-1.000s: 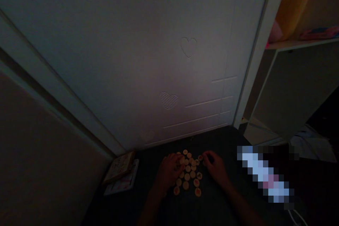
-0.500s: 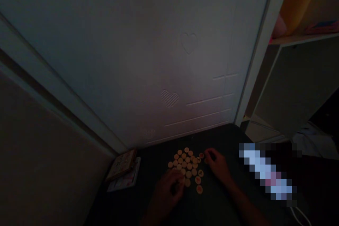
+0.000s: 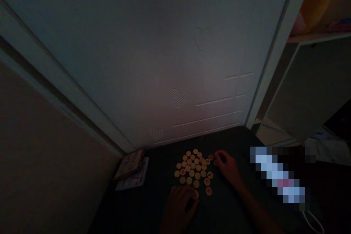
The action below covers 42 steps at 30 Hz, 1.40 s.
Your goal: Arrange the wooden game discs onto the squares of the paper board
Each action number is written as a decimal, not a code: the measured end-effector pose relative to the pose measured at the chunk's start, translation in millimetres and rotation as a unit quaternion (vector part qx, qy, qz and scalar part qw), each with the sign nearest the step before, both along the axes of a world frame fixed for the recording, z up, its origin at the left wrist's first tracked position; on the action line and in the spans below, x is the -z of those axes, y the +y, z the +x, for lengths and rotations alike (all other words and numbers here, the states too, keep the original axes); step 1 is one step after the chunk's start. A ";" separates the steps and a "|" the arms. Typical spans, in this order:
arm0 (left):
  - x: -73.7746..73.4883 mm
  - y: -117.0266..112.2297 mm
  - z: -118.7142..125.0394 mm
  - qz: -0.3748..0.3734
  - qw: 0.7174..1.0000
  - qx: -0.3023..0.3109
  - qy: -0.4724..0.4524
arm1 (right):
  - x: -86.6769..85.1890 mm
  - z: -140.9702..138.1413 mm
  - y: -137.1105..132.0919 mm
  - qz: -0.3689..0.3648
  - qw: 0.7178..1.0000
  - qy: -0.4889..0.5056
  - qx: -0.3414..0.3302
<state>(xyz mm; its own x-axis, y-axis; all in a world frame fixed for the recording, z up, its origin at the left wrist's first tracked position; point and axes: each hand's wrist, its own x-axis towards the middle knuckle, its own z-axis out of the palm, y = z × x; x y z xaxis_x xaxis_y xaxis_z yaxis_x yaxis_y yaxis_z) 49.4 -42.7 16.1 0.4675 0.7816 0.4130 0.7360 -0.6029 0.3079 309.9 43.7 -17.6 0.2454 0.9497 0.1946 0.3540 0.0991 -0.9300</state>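
Many small round wooden discs [image 3: 192, 173] lie in a loose cluster on the dark tabletop; some show red or dark printed marks. My left hand [image 3: 179, 203] is at the near side of the cluster, fingers curled, with a pale disc [image 3: 195, 194] at the thumb and fingertips. To the right of the cluster, my right hand [image 3: 227, 167] has thumb and fingers drawn together in a pinch. A disc [image 3: 216, 162] shows partly beneath its fingertips, beside a red-marked disc [image 3: 211, 157]. Dim light hides the exact finger contact.
A wooden box or board [image 3: 129, 164] lies over a pale booklet [image 3: 134, 182] at the left. Behind the table [image 3: 227, 139] stands a white panel [image 3: 142, 62] with embossed hearts. A blurred-out bright object [image 3: 276, 175] with a white cable is at the right, near shelving [image 3: 307, 69].
My left hand has moved back toward me off the cluster, uncovering several discs, with a disc at its fingertips. My right hand stays beside the same discs. The view has shifted slightly.
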 end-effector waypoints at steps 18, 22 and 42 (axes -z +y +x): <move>24.0 -10.7 -29.7 0.026 0.998 -0.052 0.008 | -4.9 -2.6 -2.9 0.030 0.999 -0.040 -0.019; 34.0 -18.1 -62.7 0.035 0.994 -0.104 -0.005 | -9.9 -8.7 -6.1 0.095 0.985 -0.102 -0.097; 46.3 -18.5 -71.8 -0.005 0.982 -0.189 -0.020 | -4.8 -13.7 -6.3 0.106 0.970 -0.168 -0.141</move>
<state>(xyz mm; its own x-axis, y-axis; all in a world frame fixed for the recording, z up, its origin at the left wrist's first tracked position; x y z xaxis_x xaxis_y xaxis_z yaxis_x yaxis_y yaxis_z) -22.3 -61.2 -30.2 0.1269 0.9005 0.4160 0.8940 -0.2855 0.3454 296.3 37.4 -12.8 -0.1302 0.9000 0.4160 0.5649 0.4121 -0.7149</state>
